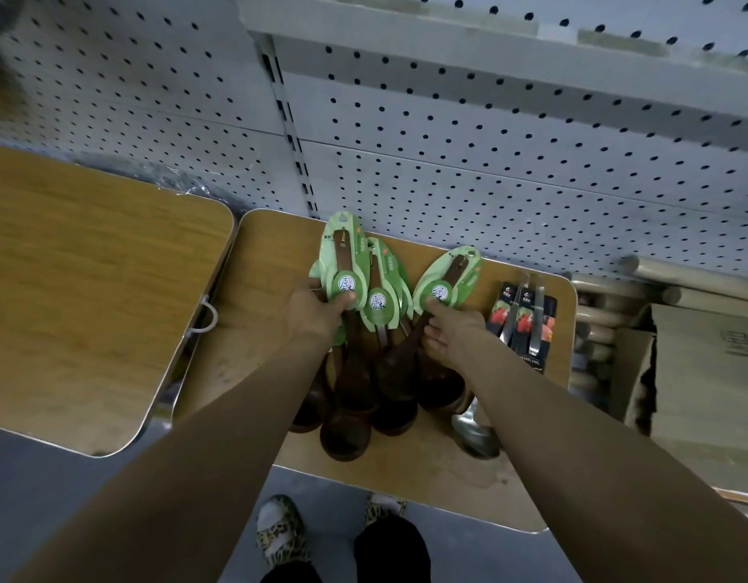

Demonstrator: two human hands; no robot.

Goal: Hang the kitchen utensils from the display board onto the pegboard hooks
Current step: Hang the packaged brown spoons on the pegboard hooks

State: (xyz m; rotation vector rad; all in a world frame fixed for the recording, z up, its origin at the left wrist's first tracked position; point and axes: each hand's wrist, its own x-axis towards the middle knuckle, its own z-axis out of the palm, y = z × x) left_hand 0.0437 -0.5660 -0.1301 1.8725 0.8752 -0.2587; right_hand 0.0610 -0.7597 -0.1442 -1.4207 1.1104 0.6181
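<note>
1. Ladles (366,372) lie in a heap near the middle of the wooden board (528,452), dark bowls toward its near edge and green card tags toward the far edge, just below the pegboard (490,162).
2. Left hand (317,311) grips one ladle by its tagged handle, thumb across the round green label; that grip is clamped on the handle.
3. Right hand (452,330) pinches a second tagged ladle (446,279), which leans out toward the right of the heap; that grip too is closed on its handle.
4. Tongs (528,321) in dark packaging lie near the board's right edge, and a steel spoon (475,433) lies by the near edge.
5. Step in hand, as I judge it: picking up, with nothing yet hung and no hooks in view.
6. Next move likely calls for lifting each ladle free of the heap without dragging its neighbours, then bringing the hole at the tag's top onto a hook.
</note>
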